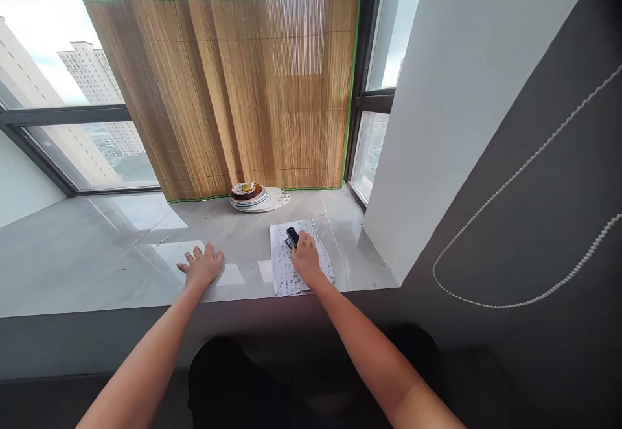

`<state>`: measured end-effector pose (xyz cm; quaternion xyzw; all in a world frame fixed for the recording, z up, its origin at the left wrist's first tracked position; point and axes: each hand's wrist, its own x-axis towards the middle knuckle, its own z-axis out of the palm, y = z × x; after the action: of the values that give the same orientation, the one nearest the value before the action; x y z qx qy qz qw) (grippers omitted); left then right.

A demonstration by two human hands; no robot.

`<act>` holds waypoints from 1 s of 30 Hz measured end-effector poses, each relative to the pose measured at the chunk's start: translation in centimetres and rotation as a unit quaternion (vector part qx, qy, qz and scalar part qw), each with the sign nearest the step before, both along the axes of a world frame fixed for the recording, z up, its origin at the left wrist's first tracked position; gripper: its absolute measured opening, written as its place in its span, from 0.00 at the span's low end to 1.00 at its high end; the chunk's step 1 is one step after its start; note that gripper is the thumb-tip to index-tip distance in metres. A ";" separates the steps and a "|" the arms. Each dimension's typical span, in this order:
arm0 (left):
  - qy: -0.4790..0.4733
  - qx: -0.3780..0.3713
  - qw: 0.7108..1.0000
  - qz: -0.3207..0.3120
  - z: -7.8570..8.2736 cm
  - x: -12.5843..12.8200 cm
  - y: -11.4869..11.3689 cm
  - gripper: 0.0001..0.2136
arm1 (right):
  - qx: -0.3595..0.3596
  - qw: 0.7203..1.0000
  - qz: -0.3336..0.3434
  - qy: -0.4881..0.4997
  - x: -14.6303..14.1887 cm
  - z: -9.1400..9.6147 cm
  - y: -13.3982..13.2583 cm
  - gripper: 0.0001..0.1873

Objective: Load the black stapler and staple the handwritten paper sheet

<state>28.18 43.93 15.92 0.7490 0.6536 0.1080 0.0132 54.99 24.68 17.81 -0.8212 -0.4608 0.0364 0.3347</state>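
My right hand [306, 259] is closed around a black stapler [292, 235], over a stack of white paper sheets [286, 277] covered in handwriting. The stapler's front end sticks out past my fingers toward the window; the rest of it is hidden by the hand. To the left, my left hand [201, 266] lies flat on the pale stone sill [247, 241], fingers spread and holding nothing. Bare sill separates that hand from the papers.
A pile of plates [276, 199] with a small dish on top stands at the back of the sill. Behind it a bamboo mat [243, 92] with green edging leans against the window. A beaded cord [486, 205] hangs at the right, past the white wall [437, 92].
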 end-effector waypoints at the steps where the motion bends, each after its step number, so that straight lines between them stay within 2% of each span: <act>1: -0.001 0.003 1.000 -0.001 0.0 0.0 0.0 0.33 | -0.007 1.000 -0.013 -0.003 0.3 0.0 -0.5 0.18; 5: -0.005 -0.001 1.000 -0.001 0.1 0.0 -0.2 0.32 | -0.032 0.997 -0.068 -0.004 1.4 0.0 -2.7 0.22; 9: -0.008 -0.001 1.000 0.000 0.1 0.0 -0.2 0.32 | -0.034 0.997 -0.064 0.020 3.5 0.4 -4.1 0.20; 11: -0.010 0.003 1.000 -0.001 0.1 0.0 -0.2 0.32 | -0.014 0.997 -0.071 0.037 5.5 1.1 -4.0 0.23; 14: -0.013 0.008 1.000 0.002 0.2 0.1 -0.3 0.31 | 0.015 0.997 -0.077 -0.003 8.9 2.5 -2.4 0.25; 17: -0.016 0.014 1.000 0.001 0.5 0.2 -0.6 0.31 | -0.069 0.993 -0.052 -0.075 11.5 3.1 0.3 0.24; 19: -0.014 0.013 1.000 0.001 0.7 0.2 -0.8 0.30 | -0.100 0.991 -0.031 -0.087 12.4 2.5 2.1 0.26; 25: -0.003 0.000 1.000 0.001 0.6 0.1 -0.7 0.31 | -0.188 0.980 -0.006 -0.066 13.2 -0.9 5.3 0.37; 28: -0.001 0.005 1.000 0.004 0.4 0.1 -0.6 0.30 | -0.198 0.977 0.019 -0.078 12.4 -1.3 6.4 0.36; 30: -0.002 0.008 1.000 0.003 0.3 0.2 -0.7 0.30 | -0.192 0.976 0.044 -0.090 10.7 -1.3 7.5 0.36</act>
<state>28.36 43.25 16.25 0.7467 0.6551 0.1147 0.0076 65.65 32.22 16.55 -0.8489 -0.5093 0.0645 0.1257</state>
